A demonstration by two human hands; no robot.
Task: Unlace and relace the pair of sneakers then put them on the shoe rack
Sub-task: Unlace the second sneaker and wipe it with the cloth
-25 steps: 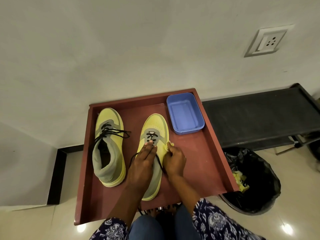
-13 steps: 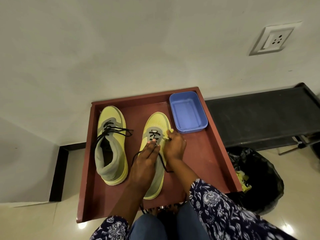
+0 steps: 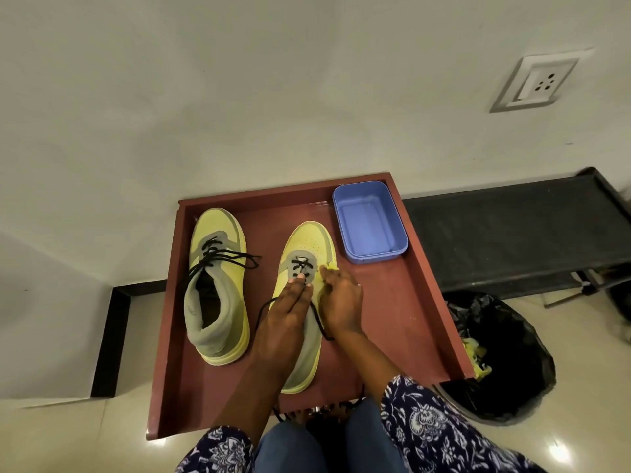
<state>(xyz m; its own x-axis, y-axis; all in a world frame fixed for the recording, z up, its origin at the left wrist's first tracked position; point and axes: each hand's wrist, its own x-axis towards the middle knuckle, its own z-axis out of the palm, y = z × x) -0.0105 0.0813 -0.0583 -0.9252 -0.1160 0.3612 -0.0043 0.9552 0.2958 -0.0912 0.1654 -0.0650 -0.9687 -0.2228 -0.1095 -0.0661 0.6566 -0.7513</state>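
Yellow-green high-top sneaker sits laced at the left of the red-brown wooden desk. My left hand presses flat on its half-laced twin sneaker; right hand pinches its eyelet edge. I'd keep the black lace taut and flat.

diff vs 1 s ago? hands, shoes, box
The right hand slid up the right sneaker from mid-shoe to the eyelets, gripping its edge. The left hand still lies flat over the laces. The left sneaker, blue box and tray stayed put.
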